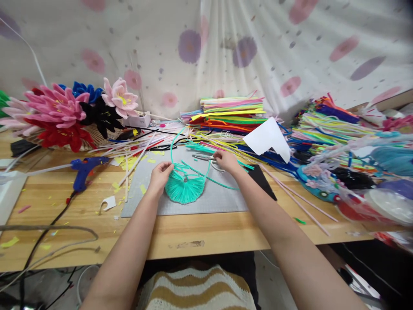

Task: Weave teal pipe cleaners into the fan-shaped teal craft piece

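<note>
Nearest, a white and mustard striped knitted cloth [200, 288] is seen at the lap, below the front edge of a pale wooden counter [226, 232]. On the counter, two thin pale-pink fuzzy stems [300, 204] are laid slantwise to the right. At centre, a flat grey cutting mat [142, 204] is set, and on its front half a teal-green, fan-shaped piece of ribbed fuzzy strands [185, 191] is placed. Its upper left edge is pinched by the left hand [161, 175], that grip being closed on it. To the left, apart from the mat, a blue glue gun with a black cord [83, 170] is laid. Above the fan's right side, metal scissors [201, 157] are touched at the handles by the right hand [226, 161], blades pointed left; whether that grip is clenched cannot be told. Beyond, a cut white paper sheet [269, 140] is propped at a tilt. Behind are stacked multicoloured fuzzy-stem bundles [230, 112]; at far left, large pink, red, black and blue plush flowers [58, 107] are grouped. The rear is closed by a white curtain with pink and purple blooms [155, 26].
</note>
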